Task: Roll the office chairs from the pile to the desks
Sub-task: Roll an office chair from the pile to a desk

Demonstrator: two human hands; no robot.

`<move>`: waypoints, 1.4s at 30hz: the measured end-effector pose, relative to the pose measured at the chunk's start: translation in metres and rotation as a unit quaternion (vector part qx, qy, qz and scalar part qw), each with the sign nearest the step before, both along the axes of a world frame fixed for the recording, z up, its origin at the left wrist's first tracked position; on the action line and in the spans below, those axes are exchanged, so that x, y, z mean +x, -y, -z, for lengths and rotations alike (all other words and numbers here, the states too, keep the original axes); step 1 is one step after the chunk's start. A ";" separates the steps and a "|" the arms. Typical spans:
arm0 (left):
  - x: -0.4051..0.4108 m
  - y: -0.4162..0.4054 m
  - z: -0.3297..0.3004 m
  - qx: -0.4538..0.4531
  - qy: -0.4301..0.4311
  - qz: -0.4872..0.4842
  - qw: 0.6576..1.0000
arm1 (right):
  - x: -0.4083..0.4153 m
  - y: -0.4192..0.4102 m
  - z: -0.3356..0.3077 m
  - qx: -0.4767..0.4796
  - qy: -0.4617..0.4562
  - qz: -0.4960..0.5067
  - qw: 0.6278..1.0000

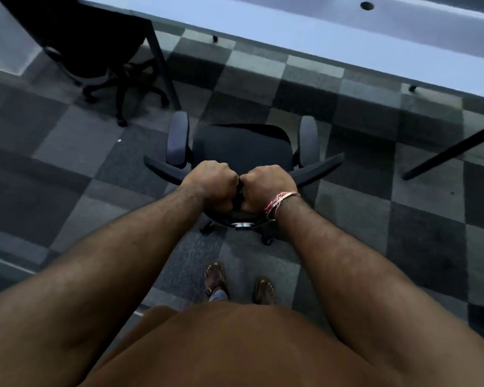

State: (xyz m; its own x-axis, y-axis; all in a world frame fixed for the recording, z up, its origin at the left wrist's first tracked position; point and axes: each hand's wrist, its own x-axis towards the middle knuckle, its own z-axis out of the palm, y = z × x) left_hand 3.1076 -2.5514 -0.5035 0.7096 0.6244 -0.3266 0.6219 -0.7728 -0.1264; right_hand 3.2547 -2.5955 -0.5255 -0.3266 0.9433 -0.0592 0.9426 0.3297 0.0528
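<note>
With the left hand (pixel 211 184) and right hand (pixel 266 187) both clenched on the top of the backrest, the office chair (pixel 239 148) stands near the worktop (pixel 291 32), facing it, so the remaining step appears to be a straight forward push under its edge.

Both arms reach straight toward 12 o'clock, left hand (pixel 211 185) and right hand (pixel 266 188) fisted tight, knuckles nearly touching
</note>
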 end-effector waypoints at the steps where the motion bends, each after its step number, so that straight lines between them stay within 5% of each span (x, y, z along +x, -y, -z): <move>1: -0.003 0.002 0.001 0.004 0.004 -0.006 1.000 | -0.001 -0.002 0.000 -0.002 0.002 -0.015 1.000; 28: 0.002 -0.024 0.013 0.021 0.078 -0.062 0.995 | 0.023 -0.055 -0.008 -0.023 0.017 -0.134 0.991; 42: -0.118 -0.159 0.013 0.011 0.062 -0.038 0.997 | -0.106 -0.173 0.006 -0.006 0.015 -0.048 0.999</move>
State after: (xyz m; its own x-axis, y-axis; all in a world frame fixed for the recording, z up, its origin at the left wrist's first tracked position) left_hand 2.9897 -2.3922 -0.5168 0.6939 0.6841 -0.2246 0.6905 -0.7207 -0.0619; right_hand 3.1490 -2.4226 -0.5314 -0.4133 0.9069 -0.0822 0.9046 0.4193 0.0768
